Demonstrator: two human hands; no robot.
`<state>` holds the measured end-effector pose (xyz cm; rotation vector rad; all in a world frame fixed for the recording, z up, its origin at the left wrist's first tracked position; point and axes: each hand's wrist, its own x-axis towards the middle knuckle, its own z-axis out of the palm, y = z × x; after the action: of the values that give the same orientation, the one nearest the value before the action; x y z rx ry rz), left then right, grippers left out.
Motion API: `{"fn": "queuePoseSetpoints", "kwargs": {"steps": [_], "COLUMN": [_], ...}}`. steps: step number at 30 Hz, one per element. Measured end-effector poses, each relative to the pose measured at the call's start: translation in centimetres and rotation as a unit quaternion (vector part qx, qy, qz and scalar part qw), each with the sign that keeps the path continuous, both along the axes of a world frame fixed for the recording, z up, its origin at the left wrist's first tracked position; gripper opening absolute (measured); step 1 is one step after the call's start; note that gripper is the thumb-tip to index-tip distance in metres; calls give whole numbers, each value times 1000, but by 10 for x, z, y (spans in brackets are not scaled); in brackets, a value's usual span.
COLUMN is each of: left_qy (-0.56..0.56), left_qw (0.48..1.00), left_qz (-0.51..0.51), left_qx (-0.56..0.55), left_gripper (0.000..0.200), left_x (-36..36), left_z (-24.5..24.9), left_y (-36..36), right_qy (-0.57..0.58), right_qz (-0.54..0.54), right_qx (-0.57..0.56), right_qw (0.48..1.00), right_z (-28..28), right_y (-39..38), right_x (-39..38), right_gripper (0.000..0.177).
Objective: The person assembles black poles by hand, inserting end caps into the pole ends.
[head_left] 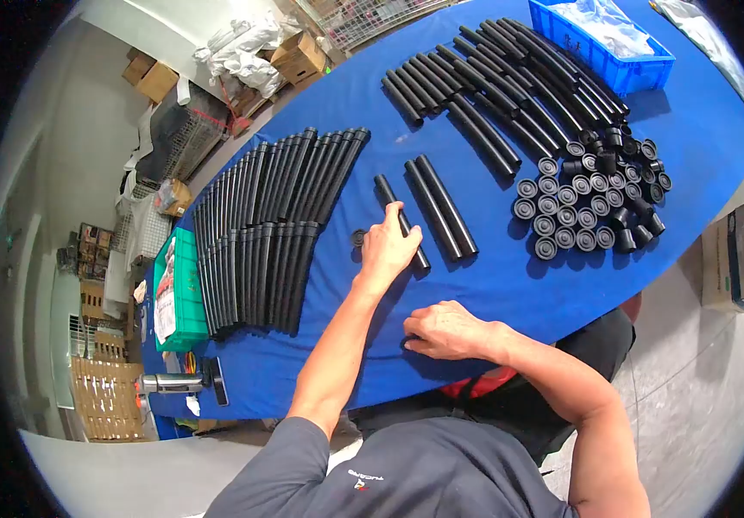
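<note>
My left hand is closed round a single black tube lying on the blue cloth, its fingers across the tube's middle. Just left of that hand sits a small black cap. Nearer my body, my right hand rests low over the cloth with its fingers curled in; what they hold, if anything, is hidden. Two more black tubes lie side by side to the right of the held one.
Capped black tubes lie in two rows on the left, beside a green bin. Loose tubes and many black caps cover the right side, with a blue bin behind. A phone lies at the left edge.
</note>
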<state>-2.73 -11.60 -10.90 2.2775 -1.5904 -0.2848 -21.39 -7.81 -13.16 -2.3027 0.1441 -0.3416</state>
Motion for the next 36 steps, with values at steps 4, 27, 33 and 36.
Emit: {"fn": "queuePoseSetpoints", "kwargs": {"steps": [4,27,33,36], "left_qy": [12,128,152,123], "left_qw": [999,991,988,992], "left_qz": [10,16,22,9], "left_qx": [-49,22,30,-4], "left_gripper": [49,36,32,34], "left_x": [-8,-30,-30,-23], "left_z": [-1,54,56,52], "left_y": [3,194,196,197], "right_qy": [10,-95,-120,-115], "right_qz": [-8,44,36,10], "right_qx": [6,405,362,349], "right_qw": [1000,908,924,930], "right_z": [2,16,6,4], "right_y": [-2,7,9,5], "right_x": [1,4,5,5], "right_gripper": [26,50,52,55]}}
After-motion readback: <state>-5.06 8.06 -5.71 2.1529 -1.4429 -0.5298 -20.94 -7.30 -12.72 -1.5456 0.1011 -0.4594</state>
